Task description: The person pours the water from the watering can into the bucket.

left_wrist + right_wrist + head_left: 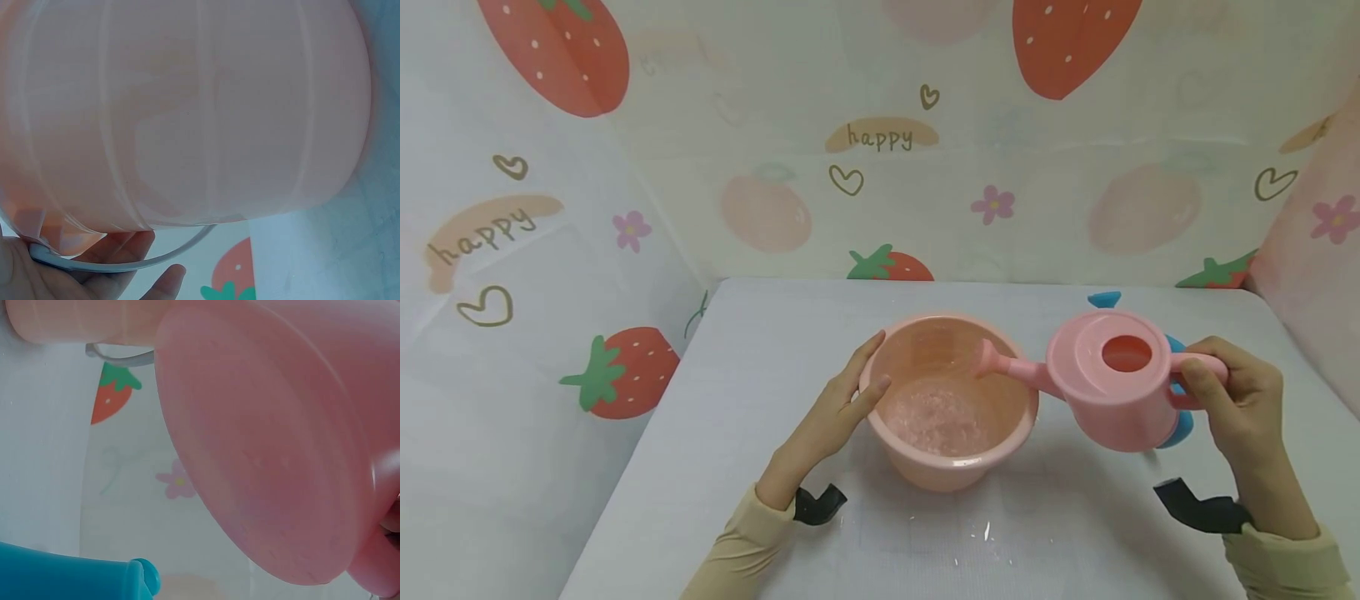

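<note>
A pale pink plastic bucket (955,462) stands on the table with clear, rippled water (936,421) inside. At its left side my left hand (835,412) holds the rim, thumb over the edge and other fingers along the outer wall. The bucket's grey handle (125,267) hangs beside those fingers in the left wrist view. My right hand (1243,400) grips the handle of a pink watering can (1112,408), lifted and tilted to the left. Its spout rose (988,358) is over the bucket's right rim. I cannot tell whether water is flowing from it.
Behind the watering can is a blue plastic object (1180,429), mostly hidden; a rounded blue part (69,575) shows in the right wrist view. Water drops (987,531) lie on the white table (737,358) in front of the bucket. Printed cloth walls (1045,167) enclose the table.
</note>
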The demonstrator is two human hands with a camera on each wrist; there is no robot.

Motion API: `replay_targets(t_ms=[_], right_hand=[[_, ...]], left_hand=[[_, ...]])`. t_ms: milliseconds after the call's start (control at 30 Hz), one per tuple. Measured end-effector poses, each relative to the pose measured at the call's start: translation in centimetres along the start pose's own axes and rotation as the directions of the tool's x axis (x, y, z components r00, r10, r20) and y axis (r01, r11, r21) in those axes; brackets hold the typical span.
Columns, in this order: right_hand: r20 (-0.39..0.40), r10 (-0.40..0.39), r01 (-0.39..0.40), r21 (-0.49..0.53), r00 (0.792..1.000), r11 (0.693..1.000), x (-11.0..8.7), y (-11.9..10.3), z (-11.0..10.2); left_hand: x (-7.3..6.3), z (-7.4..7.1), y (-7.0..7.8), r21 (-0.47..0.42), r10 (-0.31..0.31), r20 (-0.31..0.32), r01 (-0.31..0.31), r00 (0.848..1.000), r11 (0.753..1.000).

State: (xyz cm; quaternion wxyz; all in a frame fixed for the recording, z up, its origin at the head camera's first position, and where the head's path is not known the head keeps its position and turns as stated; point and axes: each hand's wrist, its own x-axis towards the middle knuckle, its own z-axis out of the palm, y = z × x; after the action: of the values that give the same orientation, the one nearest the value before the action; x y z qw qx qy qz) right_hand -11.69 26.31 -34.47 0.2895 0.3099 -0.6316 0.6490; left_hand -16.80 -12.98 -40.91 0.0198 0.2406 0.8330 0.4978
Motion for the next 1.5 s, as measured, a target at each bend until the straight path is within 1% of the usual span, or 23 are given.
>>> replay_targets(t_ms=[367,633,833,1500], right_hand=[[0.006,0.011,-0.011,-0.006,1.000,1.000,0.22,-0.03,0.03],[0.017,0.003,-0.003,-0.001,1.000,1.000,0.38,0.00,-0.03],[0.019,0.011,-0.011,-0.002,1.000,1.000,0.49,-0.10,-0.02],[0.041,-0.001,0.001,-0.008,0.999,1.000,0.44,-0.28,0.01]], left_hand=[[0.07,-0.05,-0.05,-0.003,0.004,-0.002,-0.004,1.000,1.000],[0.12,-0.04,-0.08,0.001,0.005,-0.001,-0.005,1.000,1.000],[0.16,-0.07,-0.02,0.005,-0.005,-0.005,0.005,1.000,1.000],[0.02,0.07,-0.15,-0.010,0.000,0.000,0.000,1.000,1.000]])
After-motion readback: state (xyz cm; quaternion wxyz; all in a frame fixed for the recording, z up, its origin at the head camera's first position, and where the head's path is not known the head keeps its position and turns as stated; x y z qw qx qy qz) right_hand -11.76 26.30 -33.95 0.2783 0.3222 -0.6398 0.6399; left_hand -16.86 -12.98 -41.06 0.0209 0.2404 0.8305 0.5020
